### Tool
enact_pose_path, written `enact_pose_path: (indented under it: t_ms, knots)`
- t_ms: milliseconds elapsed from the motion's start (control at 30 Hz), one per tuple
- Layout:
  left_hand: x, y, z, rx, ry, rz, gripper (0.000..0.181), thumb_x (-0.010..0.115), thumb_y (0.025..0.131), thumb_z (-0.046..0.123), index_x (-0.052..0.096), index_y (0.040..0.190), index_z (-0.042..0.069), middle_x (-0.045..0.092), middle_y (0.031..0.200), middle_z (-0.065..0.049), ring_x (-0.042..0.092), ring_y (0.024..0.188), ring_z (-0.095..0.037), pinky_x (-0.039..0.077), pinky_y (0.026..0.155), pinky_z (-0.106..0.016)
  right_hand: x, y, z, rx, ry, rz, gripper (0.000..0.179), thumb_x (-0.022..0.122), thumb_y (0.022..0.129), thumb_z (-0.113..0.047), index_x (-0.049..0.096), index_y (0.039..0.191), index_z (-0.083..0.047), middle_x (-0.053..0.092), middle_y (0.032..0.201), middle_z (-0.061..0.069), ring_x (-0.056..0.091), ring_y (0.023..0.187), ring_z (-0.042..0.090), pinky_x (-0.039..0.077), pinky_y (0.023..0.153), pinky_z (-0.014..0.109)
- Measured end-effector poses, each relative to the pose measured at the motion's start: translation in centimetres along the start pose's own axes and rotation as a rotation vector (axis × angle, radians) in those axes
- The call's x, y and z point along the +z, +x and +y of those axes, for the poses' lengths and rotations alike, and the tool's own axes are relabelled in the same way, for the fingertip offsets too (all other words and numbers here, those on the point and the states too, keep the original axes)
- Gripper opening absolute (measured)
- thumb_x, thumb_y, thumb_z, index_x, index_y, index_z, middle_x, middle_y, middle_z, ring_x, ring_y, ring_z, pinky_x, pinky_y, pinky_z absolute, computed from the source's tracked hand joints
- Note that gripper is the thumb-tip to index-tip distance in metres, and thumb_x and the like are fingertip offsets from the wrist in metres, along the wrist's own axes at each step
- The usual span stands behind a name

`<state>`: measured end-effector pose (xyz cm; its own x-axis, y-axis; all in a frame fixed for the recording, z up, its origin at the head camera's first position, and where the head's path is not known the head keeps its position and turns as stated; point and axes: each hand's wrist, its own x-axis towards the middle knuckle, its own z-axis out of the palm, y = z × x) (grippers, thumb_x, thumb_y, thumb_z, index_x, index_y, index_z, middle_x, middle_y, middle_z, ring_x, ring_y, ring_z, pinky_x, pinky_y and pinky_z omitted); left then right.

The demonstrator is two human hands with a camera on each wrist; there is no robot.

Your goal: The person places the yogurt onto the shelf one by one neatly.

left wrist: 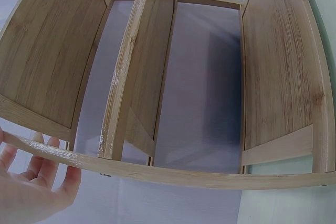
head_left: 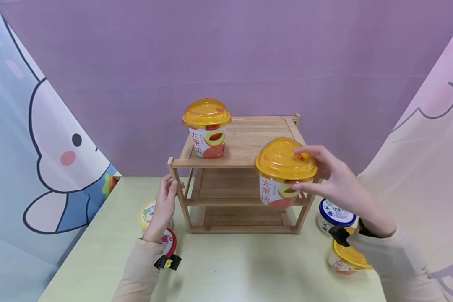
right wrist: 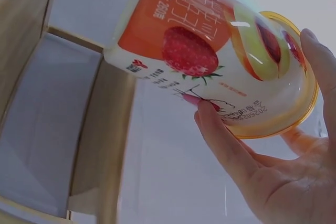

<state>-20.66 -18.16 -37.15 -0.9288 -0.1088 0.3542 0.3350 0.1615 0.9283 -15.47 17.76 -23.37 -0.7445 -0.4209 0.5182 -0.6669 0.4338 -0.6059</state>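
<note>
My right hand [head_left: 337, 178] holds a yogurt cup [head_left: 277, 191] with an orange-yellow domed lid, in front of the right side of the wooden shelf rack [head_left: 245, 229]. Strawberry and avocado pictures show on that cup's wall in the right wrist view, with fingers [right wrist: 220, 145] along its side and lid rim. A matching yogurt cup [head_left: 207, 140] stands upright at the left of the rack's top board. My left hand [head_left: 165, 205] grips the rack's left front post [left wrist: 173, 176], fingers on its far side and thumb on the near side.
On the table [head_left: 230, 268], a yellow-lidded tub [head_left: 146, 213] and a red-lidded tub [head_left: 168, 243] stand left of the rack, partly behind my left arm. At the right are a blue-lidded tub [head_left: 336, 214] and another yellow-domed cup [head_left: 345, 256]. A purple cloth [head_left: 241, 54] hangs behind.
</note>
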Motion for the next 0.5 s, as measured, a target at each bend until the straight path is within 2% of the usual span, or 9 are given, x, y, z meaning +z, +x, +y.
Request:
enact_pose_path:
  t_ms: [200,367,500]
  knots:
    - [0.0,-0.1,0.0,-0.003,0.008,-0.005,0.033,0.032,0.097,0.02,0.034,0.121,-0.002,0.05,0.091,0.004,0.049,0.091,-0.006,0.037,0.084,-0.023,-1.7,1.4,0.0,-0.011,0.008,-0.028,0.058,0.069,0.072,0.004,0.041,0.123,-0.003,0.047,0.118,0.008,0.054,0.091,0.003,0.048,0.069,0.016]
    - [-0.1,0.0,0.0,-0.005,0.008,-0.004,0.032,0.032,0.097,0.02,0.034,0.121,-0.001,0.05,0.094,-0.001,0.049,0.092,-0.009,0.037,0.085,-0.023,-2.9,2.7,-0.1,-0.016,0.0,-0.062,0.055,0.065,0.076,0.003,0.039,0.124,-0.004,0.05,0.114,0.006,0.056,0.089,0.006,0.048,0.072,0.017]
    - [0.0,0.0,0.0,-0.012,0.007,-0.012,0.034,0.031,0.097,0.021,0.033,0.122,-0.002,0.049,0.094,0.0,0.049,0.094,-0.012,0.036,0.087,-0.026,-3.5,3.9,0.1,0.004,0.024,-0.087,0.054,0.063,0.078,0.001,0.038,0.125,-0.007,0.05,0.114,0.01,0.057,0.089,0.008,0.047,0.073,0.017]
